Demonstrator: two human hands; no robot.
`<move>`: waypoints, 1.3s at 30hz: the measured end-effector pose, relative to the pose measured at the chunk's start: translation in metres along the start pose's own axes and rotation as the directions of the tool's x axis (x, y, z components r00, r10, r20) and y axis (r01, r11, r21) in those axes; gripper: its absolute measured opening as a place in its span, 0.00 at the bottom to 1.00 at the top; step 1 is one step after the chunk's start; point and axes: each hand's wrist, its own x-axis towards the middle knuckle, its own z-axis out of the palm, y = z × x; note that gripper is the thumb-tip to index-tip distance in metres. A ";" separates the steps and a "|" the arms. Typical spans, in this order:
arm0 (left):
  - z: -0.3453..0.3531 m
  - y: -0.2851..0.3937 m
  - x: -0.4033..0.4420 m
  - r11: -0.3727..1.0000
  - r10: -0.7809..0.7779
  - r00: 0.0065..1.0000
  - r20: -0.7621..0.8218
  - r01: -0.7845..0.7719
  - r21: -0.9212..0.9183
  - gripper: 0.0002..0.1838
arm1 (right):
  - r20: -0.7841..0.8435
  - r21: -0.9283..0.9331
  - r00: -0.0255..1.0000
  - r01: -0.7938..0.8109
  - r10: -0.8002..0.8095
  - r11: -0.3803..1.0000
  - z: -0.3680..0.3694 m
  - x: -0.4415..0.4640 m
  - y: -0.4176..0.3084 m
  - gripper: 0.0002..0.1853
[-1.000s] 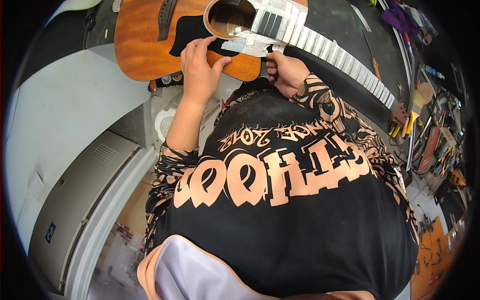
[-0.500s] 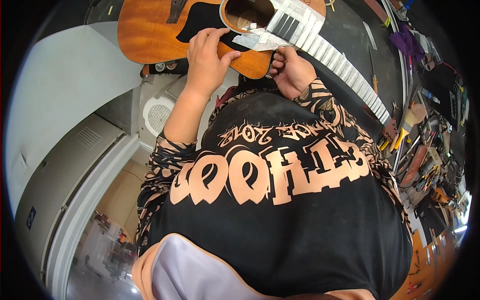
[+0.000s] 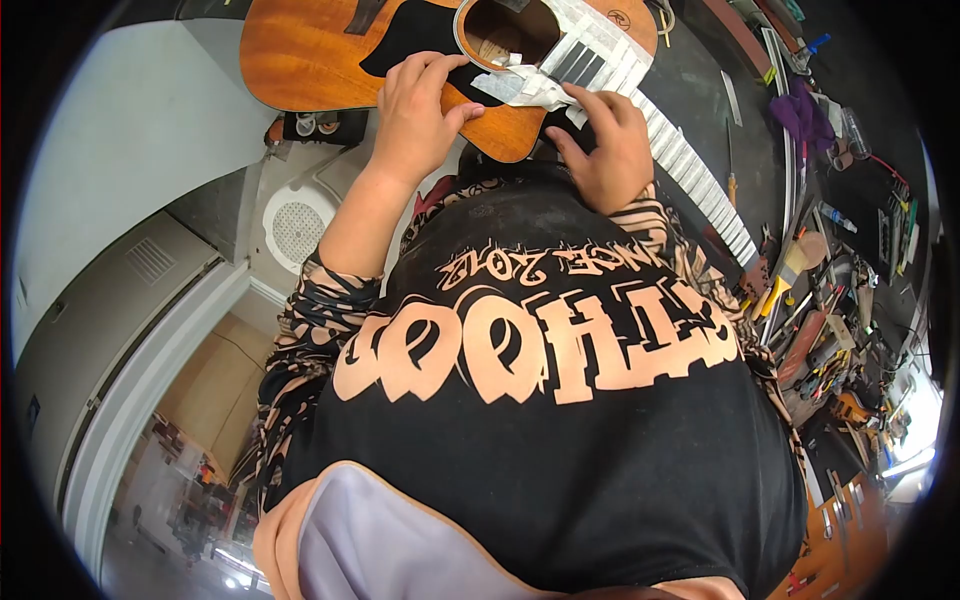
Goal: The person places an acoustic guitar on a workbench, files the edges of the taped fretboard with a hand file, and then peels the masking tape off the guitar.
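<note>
An acoustic guitar (image 3: 310,60) lies face up across the top of the view, its brown top showing beside a black pickguard (image 3: 412,38). Whitish tape (image 3: 515,88) covers the area by the soundhole (image 3: 508,35), partly crumpled and loose along its lower edge. More tape strips run along the guitar's neck (image 3: 695,170). My left hand (image 3: 415,118) rests on the body, fingers spread, fingertips by the pickguard and the tape's left end. My right hand (image 3: 617,150) is at the tape's right end, thumb and index finger apart, fingertips touching or close to the crumpled tape.
A dark workbench (image 3: 690,60) lies beyond the neck. Along the right are a purple cloth (image 3: 802,118), a brush (image 3: 795,262) and many jumbled tools (image 3: 830,350). A white round-seated stool (image 3: 300,230) stands below the guitar at left.
My right hand has gone from curled fingers below the tape to spread fingers over its right end. The tape there is now more crumpled. My left hand stays on the guitar.
</note>
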 end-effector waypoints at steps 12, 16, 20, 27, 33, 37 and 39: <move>0.002 -0.002 -0.005 1.000 0.010 0.999 -0.033 -0.010 -0.020 0.29 | 0.179 -0.221 0.948 0.298 -0.262 0.929 0.014 0.034 0.003 0.06; 0.001 -0.002 -0.006 1.000 0.014 0.999 -0.041 -0.015 -0.006 0.29 | 0.195 -0.178 0.966 0.205 -0.169 0.963 0.017 0.041 0.003 0.05; 0.002 -0.002 -0.006 1.000 -0.001 0.999 -0.044 0.000 -0.012 0.29 | 0.196 -0.203 0.967 0.203 -0.163 0.958 0.015 0.049 0.002 0.05; 0.001 -0.002 -0.005 1.000 -0.001 0.999 -0.041 0.000 -0.019 0.29 | 0.187 -0.237 0.967 0.217 -0.175 0.947 0.014 0.064 -0.003 0.03; 0.001 -0.003 -0.005 1.000 -0.002 0.999 -0.036 0.001 -0.023 0.28 | 0.155 -0.253 0.972 0.213 -0.178 0.944 0.012 0.069 -0.007 0.03; 0.001 -0.002 -0.005 1.000 -0.001 0.999 -0.035 0.000 -0.022 0.29 | 0.133 -0.249 0.974 0.211 -0.183 0.945 0.012 0.071 -0.008 0.03; 0.001 -0.003 -0.005 1.000 0.000 0.999 -0.032 0.000 -0.020 0.29 | 0.188 -0.328 0.960 0.259 -0.206 0.908 0.010 0.070 -0.008 0.09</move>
